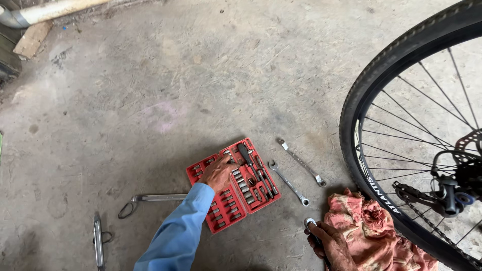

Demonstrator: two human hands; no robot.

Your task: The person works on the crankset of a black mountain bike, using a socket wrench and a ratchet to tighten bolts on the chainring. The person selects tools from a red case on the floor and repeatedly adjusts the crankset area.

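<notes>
A red socket set case (232, 184) lies open on the concrete floor, filled with several sockets and a ratchet handle. My left hand (219, 172), in a blue sleeve, reaches into the case with its fingertips on the sockets near the middle. My right hand (331, 242) rests low on the floor, gripping a wrench (310, 223) whose ring end sticks out above the fingers. A pink, stained rag (374, 232) lies right beside that hand.
Two combination wrenches (288, 183) (303, 162) lie right of the case. A bicycle rear wheel (381, 125) with chain and derailleur (449, 193) fills the right side. More tools (155, 198) (98, 241) lie at the lower left. A pipe (50, 10) runs along the top left.
</notes>
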